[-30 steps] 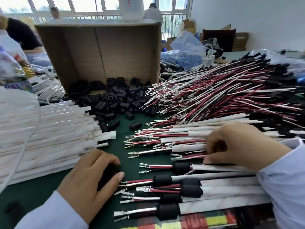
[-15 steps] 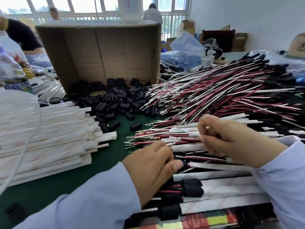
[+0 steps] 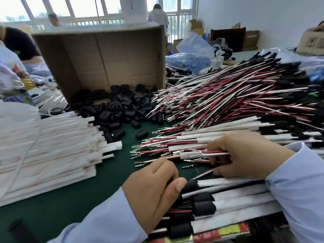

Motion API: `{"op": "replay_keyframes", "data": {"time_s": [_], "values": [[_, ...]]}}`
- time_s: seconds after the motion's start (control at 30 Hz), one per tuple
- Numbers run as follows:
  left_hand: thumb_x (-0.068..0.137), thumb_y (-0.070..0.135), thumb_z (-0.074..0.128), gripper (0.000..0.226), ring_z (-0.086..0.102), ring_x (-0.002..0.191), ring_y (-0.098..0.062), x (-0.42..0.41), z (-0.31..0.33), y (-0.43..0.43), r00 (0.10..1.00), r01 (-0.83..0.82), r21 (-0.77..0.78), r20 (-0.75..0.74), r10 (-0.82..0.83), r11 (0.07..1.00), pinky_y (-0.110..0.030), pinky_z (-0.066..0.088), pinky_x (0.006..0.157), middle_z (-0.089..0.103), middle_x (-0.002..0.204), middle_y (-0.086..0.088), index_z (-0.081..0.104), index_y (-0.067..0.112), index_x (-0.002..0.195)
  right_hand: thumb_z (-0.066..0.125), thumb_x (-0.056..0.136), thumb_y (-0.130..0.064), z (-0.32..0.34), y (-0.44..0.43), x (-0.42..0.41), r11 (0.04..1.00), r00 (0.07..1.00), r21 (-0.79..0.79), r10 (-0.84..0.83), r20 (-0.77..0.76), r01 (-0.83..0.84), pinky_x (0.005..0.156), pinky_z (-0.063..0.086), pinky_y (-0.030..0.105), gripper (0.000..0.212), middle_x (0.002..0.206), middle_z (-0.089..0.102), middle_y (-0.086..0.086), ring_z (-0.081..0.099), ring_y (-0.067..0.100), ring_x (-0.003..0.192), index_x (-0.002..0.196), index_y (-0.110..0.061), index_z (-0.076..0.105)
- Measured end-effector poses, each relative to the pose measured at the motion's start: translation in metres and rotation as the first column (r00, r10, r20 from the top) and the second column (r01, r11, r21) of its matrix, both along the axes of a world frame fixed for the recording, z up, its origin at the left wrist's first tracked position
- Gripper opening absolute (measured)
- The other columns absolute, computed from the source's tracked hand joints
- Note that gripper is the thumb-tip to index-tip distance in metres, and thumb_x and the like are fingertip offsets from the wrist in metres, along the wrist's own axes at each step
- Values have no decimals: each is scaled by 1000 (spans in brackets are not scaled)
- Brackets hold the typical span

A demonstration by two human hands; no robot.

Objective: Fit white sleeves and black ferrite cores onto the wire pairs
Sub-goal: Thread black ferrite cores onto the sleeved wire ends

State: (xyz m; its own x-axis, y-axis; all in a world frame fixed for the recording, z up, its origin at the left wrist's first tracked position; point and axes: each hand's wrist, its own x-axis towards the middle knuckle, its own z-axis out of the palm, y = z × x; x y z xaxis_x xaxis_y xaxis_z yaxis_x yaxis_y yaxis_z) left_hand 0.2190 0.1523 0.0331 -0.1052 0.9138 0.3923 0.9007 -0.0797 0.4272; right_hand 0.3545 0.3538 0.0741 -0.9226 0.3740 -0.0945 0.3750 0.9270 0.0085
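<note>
Where right hand (image 3: pixel 245 155) grips, wire pair (image 3: pixel 216 152) — red, white, part-sleeved.

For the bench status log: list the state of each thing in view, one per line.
Cardboard box, on its side, open towards camera.
Ferrite cores, loose, spilling from box.
White sleeves, stacked.
Bare wire pairs, heaped, unsleeved.
Finished pairs, sleeved and cored.
Right hand, grips a sleeved wire pair.
Left hand, fingers curled, grip unclear.

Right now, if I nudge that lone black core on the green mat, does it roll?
Probably: the lone ferrite core is a short cylinder lying on its side on the flat green mat, so it likely rolls. It has a crisp tube shape, so probably stiff.
</note>
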Motion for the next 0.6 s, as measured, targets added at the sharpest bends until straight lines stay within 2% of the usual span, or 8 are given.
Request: {"op": "replay_keyframes", "data": {"time_s": [0.1, 0.2, 0.23, 0.3, 0.37, 0.43, 0.5, 0.6], "values": [[95, 56, 20, 37, 44, 68, 0, 1, -1, -1, 1000, -17, 18, -6, 18, 1000, -8, 33, 61, 44, 76, 16, 44, 31, 82, 66, 71, -60, -2, 2, -6, 999, 999, 18, -38, -35, 39, 52, 34, 21, 28, 66, 54, -14, 47, 0, 63, 74, -38, 49], [94, 60, 18, 40, 45, 72, -2, 1, -4, 1, 997, -38, 24, -64, 39, 999, -13, 37, 64, 46, 76, 16, 45, 33, 81, 57, 78, -63, -10, -3, -19, 984, 990, 156, -64, -127, 84, 59, 37, 27, 35, 62, 42, -11, 50, 17, 74, 84, -28, 57], [91, 63, 17, 41, 45, 72, -3, 0, -5, 2, 997, -60, 29, -42, 61, 998, -15, 37, 64, 46, 76, 16, 44, 34, 80, 55, 79, -63, -12, -4, -22, 981, 989, 173, -58, -136, 82, 60, 37, 28, 38, 61, 39, -10, 52, 18, 76, 85, -26, 56], [85, 71, 16, 47, 44, 66, -5, -7, -6, 5, 978, -157, 41, 148, 149, 987, -20, 36, 60, 45, 71, 13, 43, 33, 77, 55, 75, -71, -11, -1, -21, 995, 989, 95, -29, -148, 43, 57, 35, 28, 46, 60, 41, -9, 49, 13, 68, 75, -25, 52], [84, 72, 18, 53, 37, 56, -6, -16, -7, 10, 896, -273, 74, 382, 226, 959, -23, 32, 54, 40, 62, 5, 44, 27, 74, 54, 66, -78, -4, 3, -16, 982, 976, -180, 19, -217, -59, 52, 33, 26, 52, 57, 46, -7, 42, 5, 55, 69, -26, 52], [88, 67, 25, 52, 35, 51, -6, -27, -4, 17, 787, -300, 60, 579, 211, 952, -15, 29, 48, 42, 57, 4, 46, 22, 70, 57, 76, -68, 5, 3, -15, 875, 921, -423, 63, -384, -237, 51, 34, 19, 44, 58, 51, -3, 42, 3, 52, 74, -25, 61], [88, 66, 40, 54, 36, 45, -8, -35, 1, 26, 636, -226, -18, 755, 162, 974, -12, 30, 42, 51, 54, 5, 51, 17, 69, 55, 88, -51, 10, 1, -20, 827, 871, -445, 102, -481, -343, 51, 35, 12, 36, 60, 55, -4, 46, 4, 52, 77, -18, 66], [65, 54, 58, 35, 52, 48, -4, -40, 7, 34, 444, -111, -102, 885, 141, 989, -13, 39, 42, 64, 63, 4, 70, 22, 69, 48, 88, -44, 10, -7, -32, 849, 835, -384, 112, -539, -362, 56, 43, 19, 47, 63, 59, 4, 54, 15, 59, 82, -3, 67]]}}
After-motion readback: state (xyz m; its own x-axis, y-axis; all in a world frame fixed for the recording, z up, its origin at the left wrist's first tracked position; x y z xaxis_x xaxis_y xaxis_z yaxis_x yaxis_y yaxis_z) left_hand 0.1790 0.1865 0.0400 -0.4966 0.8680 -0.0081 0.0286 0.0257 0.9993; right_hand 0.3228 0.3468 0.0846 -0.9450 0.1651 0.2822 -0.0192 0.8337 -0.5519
